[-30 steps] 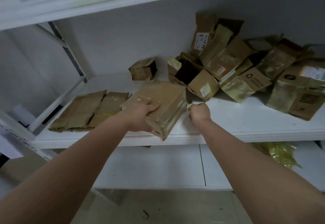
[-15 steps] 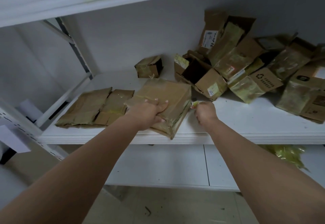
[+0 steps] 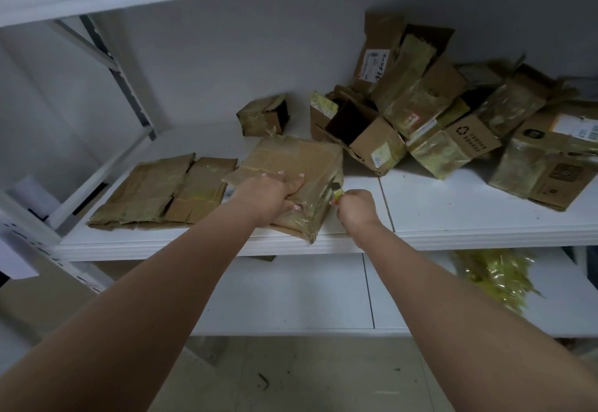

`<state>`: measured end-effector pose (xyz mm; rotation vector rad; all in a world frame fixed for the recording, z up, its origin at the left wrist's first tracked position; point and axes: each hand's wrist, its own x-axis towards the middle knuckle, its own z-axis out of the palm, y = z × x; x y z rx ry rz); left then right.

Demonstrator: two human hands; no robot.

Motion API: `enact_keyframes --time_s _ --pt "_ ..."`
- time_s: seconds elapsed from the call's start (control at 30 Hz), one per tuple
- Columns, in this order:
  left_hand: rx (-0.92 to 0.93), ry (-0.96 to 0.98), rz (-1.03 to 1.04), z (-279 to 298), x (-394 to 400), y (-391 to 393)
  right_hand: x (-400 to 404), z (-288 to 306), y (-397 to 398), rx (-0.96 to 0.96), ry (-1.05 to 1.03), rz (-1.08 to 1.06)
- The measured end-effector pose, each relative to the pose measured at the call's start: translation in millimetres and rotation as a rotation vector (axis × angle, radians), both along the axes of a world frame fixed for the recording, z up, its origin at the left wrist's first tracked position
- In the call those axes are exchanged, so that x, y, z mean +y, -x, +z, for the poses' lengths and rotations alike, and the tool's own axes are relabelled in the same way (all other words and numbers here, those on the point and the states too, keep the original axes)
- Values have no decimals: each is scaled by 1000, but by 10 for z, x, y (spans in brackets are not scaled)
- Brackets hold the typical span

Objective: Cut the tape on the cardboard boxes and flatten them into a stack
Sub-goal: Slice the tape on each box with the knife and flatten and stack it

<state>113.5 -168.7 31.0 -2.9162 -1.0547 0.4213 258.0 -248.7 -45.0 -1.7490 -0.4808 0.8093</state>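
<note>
**Desk:** What is the risk in this shot?

**Photographer:** The left hand (image 3: 275, 193) lies on top of the taped box (image 3: 291, 181), fingers spread over the lid and thumb curled round its near edge, pinning it to the white shelf (image 3: 453, 217). The right hand (image 3: 356, 206) is closed tight round a small yellow-handled cutter (image 3: 336, 192), the blade end at the box's right side. If the blade skids off the glossy tape, I judge it could run toward the left thumb, which sits close by. The box also overhangs the shelf's front edge, so a hard push might tip it off.

**Desk:** And the box itself?

**Photographer:** Flattish, brown, wrapped in shiny yellowish tape that wrinkles at the corners. It sits at the shelf's front, between the flattened boxes (image 3: 161, 191) on the left and a heap of uncut boxes (image 3: 453, 120) on the right. A small box (image 3: 263, 115) stands behind it. Whether the blade has pierced the tape, I cannot tell.
</note>
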Motion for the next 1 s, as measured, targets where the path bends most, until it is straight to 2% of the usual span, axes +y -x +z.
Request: enact_keyframes --time_s 0.27,0.43,0.5,0.63,0.77,1.0 --pt "37 -25 17 16 -80 -22 -360 150 275 8 75 141" --pt "37 -40 24 39 -111 -13 -526 141 402 -109 103 233" --pt "39 -61 15 38 -119 -6 -566 101 366 -259 103 260" --pt "38 -85 21 33 -129 -14 -706 0 411 -689 169 377" --pt "38 -51 41 25 -120 -19 -856 -123 474 -1023 229 383" --pt "84 -49 20 65 -111 -41 -875 -164 545 -1267 250 438"
